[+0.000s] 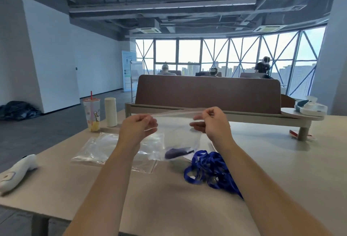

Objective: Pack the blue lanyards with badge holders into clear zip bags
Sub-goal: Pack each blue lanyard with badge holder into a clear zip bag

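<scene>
I hold a clear zip bag (pixel 178 132) up above the table, stretched between both hands. My left hand (pixel 138 127) pinches its top left corner, and my right hand (pixel 212 123) pinches the top right. A dark blue lanyard bundle (pixel 177 152) sits in the bottom of this bag. On the table under my right forearm lies a tangled pile of loose blue lanyards (pixel 210 170). Several more clear zip bags (pixel 105 149) lie flat on the table to the left.
A drink cup with a red straw (pixel 92 112) and a white bottle (pixel 110 112) stand at the far left of the table. A white controller (pixel 15 173) lies at the left edge. A brown divider (pixel 208 91) backs the table (pixel 150 198). People sit beyond.
</scene>
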`<state>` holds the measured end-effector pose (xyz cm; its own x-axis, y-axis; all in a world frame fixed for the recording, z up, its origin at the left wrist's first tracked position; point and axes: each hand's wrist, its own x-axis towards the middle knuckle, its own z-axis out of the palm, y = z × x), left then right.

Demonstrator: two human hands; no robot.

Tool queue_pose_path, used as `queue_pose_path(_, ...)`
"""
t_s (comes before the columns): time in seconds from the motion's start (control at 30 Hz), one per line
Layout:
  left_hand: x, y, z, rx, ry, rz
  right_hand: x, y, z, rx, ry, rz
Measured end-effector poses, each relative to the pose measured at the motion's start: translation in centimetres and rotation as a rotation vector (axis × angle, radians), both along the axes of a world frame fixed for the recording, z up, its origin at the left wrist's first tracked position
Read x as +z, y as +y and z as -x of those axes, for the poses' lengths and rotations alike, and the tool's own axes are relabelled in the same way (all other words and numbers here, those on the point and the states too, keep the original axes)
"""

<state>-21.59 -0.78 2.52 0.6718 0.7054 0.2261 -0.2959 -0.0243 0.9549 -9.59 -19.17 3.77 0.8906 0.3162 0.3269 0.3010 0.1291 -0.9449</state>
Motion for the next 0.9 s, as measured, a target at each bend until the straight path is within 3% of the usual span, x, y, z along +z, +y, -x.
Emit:
queue_pose_path(0.23, 3.1, 1.1, -3.8, 0.071, -0.096, -0.093, 3.0, 1.4, -3.1, -0.039, -0.050, -0.083)
queue_pose_path(0.43, 9.5, 0.4, -6.7, 0.077, -0.175, -0.248, 8.5, -0.3, -5.4, -0.085, -0.127, -0.161)
queue_pose_path(0.63, 12.6, -5.1, -8.7, -0.063, -0.230, -0.230, 10.8, -6.4, -5.3, -0.215, -0.178, -0.183)
queue_pose_path(0.9, 10.6, -13.3, -10.3, -0.183, -0.193, -0.324, 9.6, -17.4, -2.0, -0.409, -0.200, -0.117)
